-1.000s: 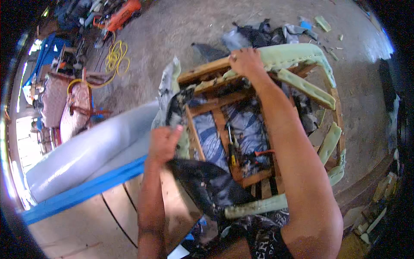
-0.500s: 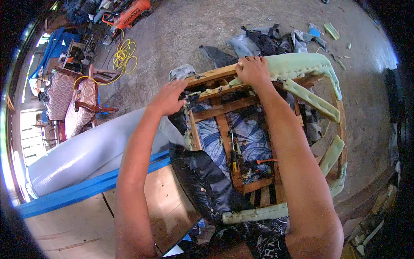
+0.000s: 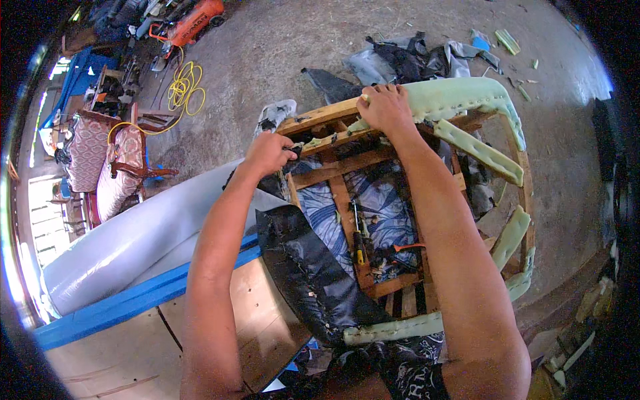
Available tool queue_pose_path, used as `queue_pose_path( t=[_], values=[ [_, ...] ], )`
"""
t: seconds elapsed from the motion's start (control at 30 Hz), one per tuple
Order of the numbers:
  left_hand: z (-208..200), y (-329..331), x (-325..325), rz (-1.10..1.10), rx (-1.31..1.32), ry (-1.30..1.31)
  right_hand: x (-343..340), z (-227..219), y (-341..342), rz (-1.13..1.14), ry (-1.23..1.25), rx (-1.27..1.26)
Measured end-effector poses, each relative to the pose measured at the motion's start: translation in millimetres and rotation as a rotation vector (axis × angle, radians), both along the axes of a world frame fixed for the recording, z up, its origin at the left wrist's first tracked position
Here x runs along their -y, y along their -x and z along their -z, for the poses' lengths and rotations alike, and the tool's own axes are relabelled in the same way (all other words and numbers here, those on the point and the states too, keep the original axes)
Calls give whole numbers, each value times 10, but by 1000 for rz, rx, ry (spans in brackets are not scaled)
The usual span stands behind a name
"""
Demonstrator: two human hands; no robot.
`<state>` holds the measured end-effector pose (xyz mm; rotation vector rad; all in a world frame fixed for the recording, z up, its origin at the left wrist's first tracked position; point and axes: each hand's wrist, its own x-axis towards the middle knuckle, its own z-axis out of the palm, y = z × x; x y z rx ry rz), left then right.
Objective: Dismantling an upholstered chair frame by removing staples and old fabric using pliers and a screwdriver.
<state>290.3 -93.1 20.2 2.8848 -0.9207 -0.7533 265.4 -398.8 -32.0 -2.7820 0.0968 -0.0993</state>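
Note:
A stripped wooden furniture frame (image 3: pixel 328 117) with pale green foam (image 3: pixel 460 95) along parts of its edges lies before me. At its far left corner my left hand (image 3: pixel 267 157) is closed on a bit of black upholstery cover (image 3: pixel 295 153). My right hand (image 3: pixel 387 110) grips the far rail where the foam begins, its fingers curled over the top. More black cover (image 3: pixel 307 273) hangs along the frame's left side. Inside the frame lie a screwdriver (image 3: pixel 360 247) with a yellow and black handle and an orange-handled tool (image 3: pixel 408 247), over blue-and-white patterned cloth (image 3: pixel 390 207).
At left, a grey plastic-like roll (image 3: pixel 140 233) rests beside a wooden panel with a blue edge (image 3: pixel 147 293). Torn grey and black scraps (image 3: pixel 407 60) litter the floor beyond the frame. Further back are a yellow hose (image 3: pixel 187 87), an orange compressor (image 3: pixel 193 27) and a patterned chair (image 3: pixel 120 160).
My left hand has gone from spread over the corner to closed on the black cover, slightly nearer me. My right hand stays on the far rail. The view has shifted a little.

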Motion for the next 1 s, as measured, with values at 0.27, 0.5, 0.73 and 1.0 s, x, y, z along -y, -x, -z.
queue_pose_path(
  t=[0.27,0.5,0.73,1.0],
  values=[
    [-116,-40,0,-163,-133,96,29,12,10,4,-6,5],
    [-17,110,-135,-43,157,62,-20,-42,-9,-6,-7,3],
    [8,320,-84,-252,156,129,15,-16,23,-3,-3,8],
    [-19,469,-58,-243,268,265,-8,-28,10,-5,4,13]
  ],
)
